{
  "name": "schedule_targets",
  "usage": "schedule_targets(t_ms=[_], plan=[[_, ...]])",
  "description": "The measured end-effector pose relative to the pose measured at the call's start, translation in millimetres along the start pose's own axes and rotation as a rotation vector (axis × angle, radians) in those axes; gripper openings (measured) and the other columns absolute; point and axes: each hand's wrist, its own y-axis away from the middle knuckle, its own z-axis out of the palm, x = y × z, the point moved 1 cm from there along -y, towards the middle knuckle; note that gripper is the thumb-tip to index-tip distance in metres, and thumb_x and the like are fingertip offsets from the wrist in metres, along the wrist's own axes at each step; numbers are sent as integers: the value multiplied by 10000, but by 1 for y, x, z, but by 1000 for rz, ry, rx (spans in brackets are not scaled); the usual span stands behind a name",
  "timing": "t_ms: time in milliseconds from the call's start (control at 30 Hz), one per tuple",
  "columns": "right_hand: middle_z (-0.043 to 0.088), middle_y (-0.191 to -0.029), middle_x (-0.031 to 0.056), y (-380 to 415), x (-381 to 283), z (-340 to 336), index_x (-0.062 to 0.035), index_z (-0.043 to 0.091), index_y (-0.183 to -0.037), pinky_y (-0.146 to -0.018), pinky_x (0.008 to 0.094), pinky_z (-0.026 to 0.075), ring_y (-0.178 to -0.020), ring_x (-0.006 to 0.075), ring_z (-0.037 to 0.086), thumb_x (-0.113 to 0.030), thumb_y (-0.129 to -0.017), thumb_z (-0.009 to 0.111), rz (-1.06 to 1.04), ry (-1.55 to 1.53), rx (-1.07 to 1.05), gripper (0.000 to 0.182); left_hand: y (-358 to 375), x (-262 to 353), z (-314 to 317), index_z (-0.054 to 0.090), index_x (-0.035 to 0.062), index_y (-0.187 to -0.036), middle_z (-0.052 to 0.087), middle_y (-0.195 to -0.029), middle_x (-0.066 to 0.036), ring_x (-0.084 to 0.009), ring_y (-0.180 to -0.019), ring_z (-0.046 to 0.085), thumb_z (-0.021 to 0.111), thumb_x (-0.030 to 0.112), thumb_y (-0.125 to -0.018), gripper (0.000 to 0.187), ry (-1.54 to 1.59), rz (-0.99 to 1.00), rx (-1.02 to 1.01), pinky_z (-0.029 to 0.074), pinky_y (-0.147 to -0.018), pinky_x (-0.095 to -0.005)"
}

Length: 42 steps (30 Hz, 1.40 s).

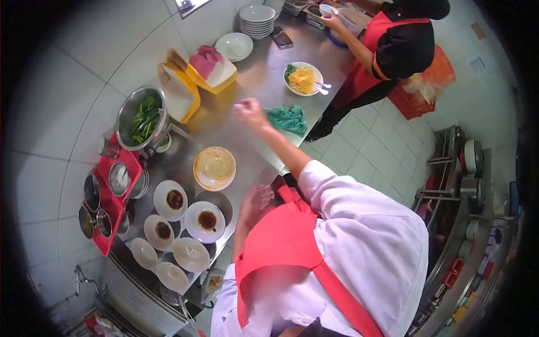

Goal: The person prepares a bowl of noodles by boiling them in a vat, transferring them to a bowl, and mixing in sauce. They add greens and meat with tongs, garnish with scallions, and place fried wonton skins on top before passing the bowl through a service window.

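Note:
My right hand (252,114) is stretched over the steel table, its fingers curled together and slightly blurred; whether anything is in them cannot be made out. Beside that wrist lies a crumpled green cloth (287,119). My left hand (256,203) is low by the table edge, close to my red apron, fingers extended and apart, with nothing seen in it. Between the hands and the wall sits a bowl with orange sauce smears (215,168). Beyond the cloth stands a bowl of noodles (304,78) with greens, a yellow topping and white utensils.
Several bowls (175,201), some with dark sauce, crowd the near left. A steel bowl of greens (141,119), red tray (128,163), yellow box (212,76) and stacked bowls (257,21) line the wall. A co-worker (387,48) holds a small bowl at the far end.

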Motion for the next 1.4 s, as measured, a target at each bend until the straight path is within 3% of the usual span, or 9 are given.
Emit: schedule_targets(t_ms=[200, 567, 733, 800, 967, 1067, 1100, 1267, 1400], plan=[[626, -898, 109, -37, 82, -203, -35, 326, -1293, -455, 214, 445, -559, 119, 567, -355, -912, 565, 238, -123, 599, 552, -29, 42, 37, 525, 57, -1142, 579, -1223, -107, -257, -1102, 569, 453, 366, -975, 358, -6, 22, -2, 469, -907, -381], [671, -804, 121, -82, 86, -274, 0, 528, -1110, -466, 239, 527, -571, 179, 660, -166, -888, 439, 137, -262, 205, 291, -220, 97, 107, 577, 32, -1050, 648, -884, -83, -172, -728, 627, 520, 242, -949, 240, -396, 339, 236, 483, -656, -295], [672, -837, 154, -113, 92, -300, 36, 521, -1141, -486, 264, 566, -593, 218, 681, -112, -857, 420, -51, -3, 53, 336, -279, 190, 145, 618, 0, -966, 631, -780, -45, -158, -718, 589, 501, 253, -956, 279, -966, 817, 568, 470, -656, -299], [657, -807, 118, -103, 30, -293, 13, 554, -1117, -498, 309, 554, -613, 201, 665, -73, -843, 430, 224, -214, -33, 313, -317, 228, 153, 618, 12, -1050, 656, -879, -71, -192, -814, 613, 420, 342, -981, 390, -907, 858, 437, 475, -724, -336], [649, -869, 126, -133, -25, -277, 45, 548, -1115, -494, 317, 555, -622, 196, 653, -109, -839, 457, 244, -301, -42, 329, -378, 266, 140, 631, 38, -1103, 662, -1006, -110, -204, -918, 615, 315, 446, -1004, 526, -482, 757, 326, 459, -795, -333], [644, -852, 114, -184, -72, -261, 40, 549, -1110, -489, 318, 552, -623, 187, 647, -108, -837, 470, 200, -313, -74, 320, -371, 245, 113, 640, 20, -913, 633, -778, -54, -135, -701, 588, 454, 308, -977, 349, -924, 748, 514, 461, -613, -282], [634, -826, 99, -211, -80, -255, 32, 556, -1097, -487, 303, 550, -612, 172, 638, -111, -838, 480, 92, -310, -53, 305, -344, 244, 133, 624, -5, -941, 639, -811, -150, -246, -727, 615, 576, 242, -900, 254, -856, 638, 491, 489, -657, -375], [604, -751, 93, -351, -170, -226, -13, 556, -833, -555, 332, 474, -597, 154, 572, -195, -853, 532, -96, -140, 46, 185, -273, 162, 152, 575, 21, -1079, 596, -848, -125, -267, -792, 586, 671, 309, -786, 421, -1382, 800, 646, 474, -710, -397], [648, -796, 177, -422, -261, -179, 56, 523, -987, -493, 317, 562, -621, 270, 691, -124, -860, 458, -242, -249, -173, 229, -239, 123, 153, 570, 29, -1101, 576, -925, -140, -322, -898, 568, 714, 385, -738, 528, -1587, 791, 460, 443, -776, -428]])
